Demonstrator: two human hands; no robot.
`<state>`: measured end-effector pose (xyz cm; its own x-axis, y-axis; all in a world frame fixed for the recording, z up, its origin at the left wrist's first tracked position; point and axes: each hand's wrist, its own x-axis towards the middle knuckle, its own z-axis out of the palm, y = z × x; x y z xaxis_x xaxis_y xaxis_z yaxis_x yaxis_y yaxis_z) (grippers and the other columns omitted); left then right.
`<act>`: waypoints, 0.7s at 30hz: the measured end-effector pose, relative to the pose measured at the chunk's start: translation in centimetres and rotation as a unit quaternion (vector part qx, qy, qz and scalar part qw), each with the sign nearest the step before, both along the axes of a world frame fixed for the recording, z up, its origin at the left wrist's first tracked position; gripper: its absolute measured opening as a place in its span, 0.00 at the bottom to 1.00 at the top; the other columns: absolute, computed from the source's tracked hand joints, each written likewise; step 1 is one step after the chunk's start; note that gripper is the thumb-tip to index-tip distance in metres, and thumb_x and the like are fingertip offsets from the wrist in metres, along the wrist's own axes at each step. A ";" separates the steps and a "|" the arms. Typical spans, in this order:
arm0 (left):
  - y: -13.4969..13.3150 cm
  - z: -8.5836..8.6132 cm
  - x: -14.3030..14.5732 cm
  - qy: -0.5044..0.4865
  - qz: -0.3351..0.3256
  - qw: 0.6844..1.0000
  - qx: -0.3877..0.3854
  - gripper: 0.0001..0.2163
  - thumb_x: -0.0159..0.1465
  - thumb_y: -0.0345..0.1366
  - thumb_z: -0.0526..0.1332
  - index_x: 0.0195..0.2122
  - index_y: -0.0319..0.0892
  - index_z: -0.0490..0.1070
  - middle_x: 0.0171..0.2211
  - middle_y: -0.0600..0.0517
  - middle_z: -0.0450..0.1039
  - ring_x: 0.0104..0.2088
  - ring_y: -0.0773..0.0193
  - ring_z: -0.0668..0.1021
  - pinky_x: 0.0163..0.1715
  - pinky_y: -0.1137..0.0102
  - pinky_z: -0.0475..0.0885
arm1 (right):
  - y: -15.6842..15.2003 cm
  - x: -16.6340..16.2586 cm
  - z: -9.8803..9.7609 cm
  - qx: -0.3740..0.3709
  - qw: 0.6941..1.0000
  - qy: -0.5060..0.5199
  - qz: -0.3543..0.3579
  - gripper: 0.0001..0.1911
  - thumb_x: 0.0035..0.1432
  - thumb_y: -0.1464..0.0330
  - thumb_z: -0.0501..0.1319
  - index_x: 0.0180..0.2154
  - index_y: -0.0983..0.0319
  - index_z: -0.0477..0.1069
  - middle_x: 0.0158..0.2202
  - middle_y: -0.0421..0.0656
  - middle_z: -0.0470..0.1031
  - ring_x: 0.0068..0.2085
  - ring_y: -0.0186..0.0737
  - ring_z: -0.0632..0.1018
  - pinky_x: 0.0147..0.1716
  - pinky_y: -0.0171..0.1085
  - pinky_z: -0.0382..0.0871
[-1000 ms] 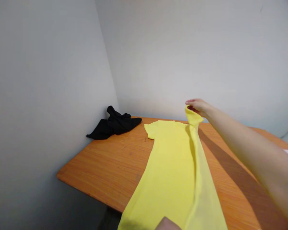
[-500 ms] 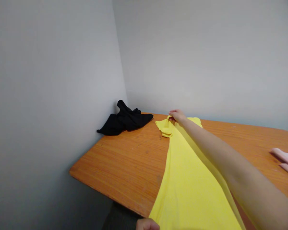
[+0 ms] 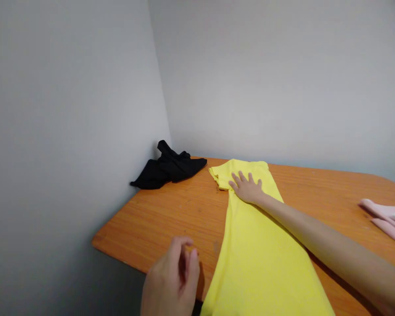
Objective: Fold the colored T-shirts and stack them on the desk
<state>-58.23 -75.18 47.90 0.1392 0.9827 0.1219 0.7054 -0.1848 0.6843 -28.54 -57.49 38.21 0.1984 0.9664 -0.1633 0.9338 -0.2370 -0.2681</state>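
Note:
A yellow shirt (image 3: 263, 245) lies folded lengthwise on the orange wooden table (image 3: 171, 219), running from the near edge toward the far wall. My right hand (image 3: 246, 188) rests flat on its upper part, fingers spread, just below the folded sleeve. Near the table's front edge, left of the shirt, my left hand (image 3: 173, 278) hovers with its fingers loosely curled and nothing in it.
A crumpled black garment (image 3: 167, 169) lies in the far left corner against the walls. Folded pink cloth (image 3: 386, 219) sits at the right edge of view. Grey walls close the table in at the left and the back.
My right hand carried the lifted side of the shirt over to the left, laid it down and now presses flat on it. My left hand let go of the hem and rose into view.

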 end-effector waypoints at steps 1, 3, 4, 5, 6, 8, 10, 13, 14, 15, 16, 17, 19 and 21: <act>2.4 0.4 0.7 0.031 -0.038 0.999 0.005 0.09 0.69 0.44 0.52 0.43 0.47 0.66 0.29 0.54 0.74 0.26 0.63 0.76 0.28 0.71 0.69 | -0.3 0.0 -0.4 -0.011 1.000 -0.022 0.006 0.32 0.68 0.49 0.42 0.68 0.51 0.48 0.70 0.42 0.43 0.67 0.66 0.44 0.58 0.72 0.37; 7.9 0.6 2.6 0.098 -0.091 0.991 0.004 0.10 0.70 0.42 0.51 0.45 0.44 0.66 0.32 0.52 0.75 0.32 0.62 0.78 0.34 0.70 0.70 | -0.4 -0.2 -0.8 -0.022 0.998 -0.062 0.018 0.33 0.67 0.48 0.36 0.69 0.50 0.44 0.71 0.41 0.39 0.68 0.65 0.43 0.58 0.71 0.39; 10.8 0.3 3.9 0.136 -0.106 0.985 0.010 0.11 0.70 0.42 0.51 0.45 0.43 0.66 0.35 0.51 0.76 0.36 0.61 0.78 0.36 0.70 0.70 | -0.3 -0.2 -0.8 -0.024 0.997 -0.072 0.021 0.34 0.67 0.47 0.35 0.69 0.50 0.43 0.71 0.40 0.39 0.68 0.65 0.43 0.58 0.71 0.39; 13.6 -0.2 5.2 0.175 -0.114 0.978 0.009 0.11 0.70 0.41 0.50 0.46 0.42 0.67 0.38 0.49 0.76 0.39 0.61 0.78 0.39 0.70 0.70 | -0.3 -0.2 -0.7 -0.024 0.997 -0.073 0.023 0.34 0.67 0.47 0.35 0.69 0.49 0.42 0.71 0.40 0.38 0.68 0.65 0.43 0.58 0.71 0.39; 16.4 -0.8 6.5 0.197 -0.117 0.973 0.009 0.11 0.71 0.40 0.50 0.45 0.41 0.68 0.40 0.48 0.76 0.42 0.60 0.78 0.42 0.70 0.69 | -0.3 -0.3 -0.5 -0.023 0.997 -0.070 0.025 0.34 0.67 0.47 0.34 0.69 0.49 0.42 0.71 0.40 0.38 0.68 0.66 0.42 0.58 0.71 0.39; 21.3 -2.6 9.1 0.230 -0.113 0.966 0.009 0.12 0.70 0.37 0.50 0.46 0.37 0.69 0.44 0.43 0.75 0.47 0.57 0.76 0.47 0.69 0.67 | -0.3 -0.3 -0.2 -0.020 0.998 -0.060 0.028 0.34 0.67 0.47 0.34 0.69 0.49 0.43 0.71 0.40 0.38 0.68 0.67 0.42 0.58 0.72 0.38; 24.9 -4.4 11.4 0.256 -0.100 0.961 0.003 0.13 0.70 0.36 0.51 0.48 0.34 0.68 0.46 0.39 0.74 0.50 0.54 0.75 0.49 0.67 0.66 | -0.5 -0.3 0.0 -0.014 0.998 -0.051 0.030 0.34 0.67 0.47 0.34 0.69 0.49 0.44 0.71 0.40 0.38 0.68 0.66 0.42 0.58 0.72 0.36; 28.0 -6.7 14.0 0.296 -0.073 0.952 -0.015 0.16 0.70 0.39 0.50 0.49 0.30 0.68 0.48 0.33 0.71 0.51 0.50 0.74 0.51 0.63 0.66 | -0.6 -0.3 0.0 -0.003 0.998 -0.045 0.034 0.33 0.67 0.48 0.34 0.69 0.48 0.44 0.71 0.40 0.39 0.68 0.65 0.42 0.58 0.71 0.35; 28.6 -7.3 14.6 0.307 -0.064 0.949 -0.019 0.18 0.70 0.41 0.51 0.49 0.29 0.68 0.50 0.32 0.70 0.53 0.48 0.72 0.52 0.60 0.66 | -0.6 -0.3 -0.1 0.002 0.999 -0.042 0.035 0.33 0.67 0.48 0.34 0.69 0.48 0.45 0.71 0.40 0.39 0.68 0.65 0.41 0.58 0.71 0.35; 28.9 -7.8 15.0 0.316 -0.056 0.947 -0.023 0.20 0.69 0.44 0.52 0.49 0.29 0.68 0.51 0.31 0.69 0.54 0.47 0.71 0.53 0.58 0.65 | -0.5 -0.3 -0.2 0.008 0.999 -0.037 0.036 0.33 0.67 0.47 0.33 0.69 0.48 0.45 0.70 0.40 0.40 0.68 0.66 0.41 0.58 0.71 0.34; 29.2 -8.1 15.3 0.323 -0.052 0.945 -0.026 0.21 0.69 0.46 0.53 0.50 0.29 0.68 0.53 0.32 0.67 0.56 0.46 0.69 0.54 0.55 0.64 | -0.5 -0.3 -0.3 0.016 0.999 -0.032 0.035 0.34 0.67 0.47 0.33 0.69 0.49 0.46 0.70 0.41 0.41 0.68 0.66 0.41 0.58 0.72 0.33; 29.4 -8.4 15.4 0.327 -0.051 0.943 -0.030 0.22 0.68 0.47 0.55 0.50 0.30 0.68 0.54 0.32 0.66 0.57 0.45 0.68 0.55 0.54 0.64 | -0.5 -0.4 -0.4 0.025 0.999 -0.027 0.033 0.34 0.67 0.47 0.33 0.69 0.51 0.47 0.70 0.42 0.41 0.68 0.67 0.42 0.58 0.72 0.33; 29.9 -8.6 15.3 0.329 -0.060 0.941 -0.047 0.21 0.67 0.47 0.57 0.49 0.33 0.69 0.54 0.36 0.67 0.56 0.48 0.69 0.54 0.53 0.65 | -0.5 -0.4 -0.3 0.045 0.999 -0.018 0.022 0.35 0.68 0.49 0.34 0.69 0.55 0.49 0.70 0.45 0.43 0.68 0.66 0.44 0.59 0.71 0.33; 30.5 -8.4 15.0 0.320 -0.070 0.942 -0.068 0.18 0.68 0.47 0.56 0.48 0.35 0.70 0.50 0.41 0.71 0.52 0.53 0.73 0.52 0.55 0.68 | -0.7 -0.4 0.0 0.064 0.998 -0.010 0.005 0.34 0.69 0.52 0.35 0.68 0.62 0.51 0.69 0.49 0.44 0.68 0.61 0.46 0.61 0.66 0.36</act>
